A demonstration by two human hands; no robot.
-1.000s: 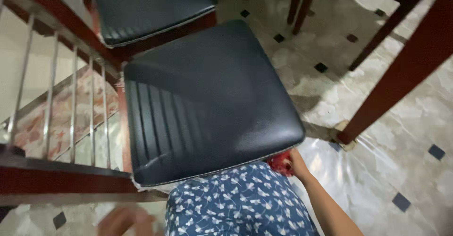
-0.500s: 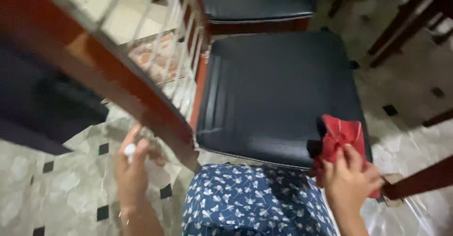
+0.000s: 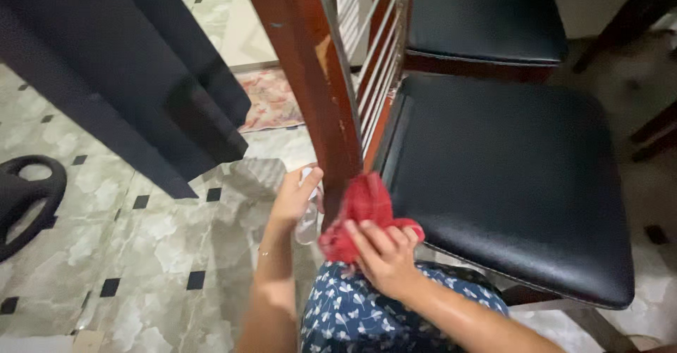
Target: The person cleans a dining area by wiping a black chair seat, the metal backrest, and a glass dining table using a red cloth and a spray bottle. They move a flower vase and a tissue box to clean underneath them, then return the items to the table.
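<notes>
Right hand [image 3: 381,254]: fingers closed over a crumpled red cloth rag [image 3: 363,208], bunched and creased, pressed against the reddish-brown wooden chair-back post [image 3: 317,92] beside the black padded chair seat [image 3: 508,177]. Left hand [image 3: 293,198]: curled around a small clear bottle with white cap [image 3: 307,215]

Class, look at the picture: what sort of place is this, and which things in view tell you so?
Probably a home dining area: padded black chair seats on wooden frames, and a patterned tile floor.
</notes>
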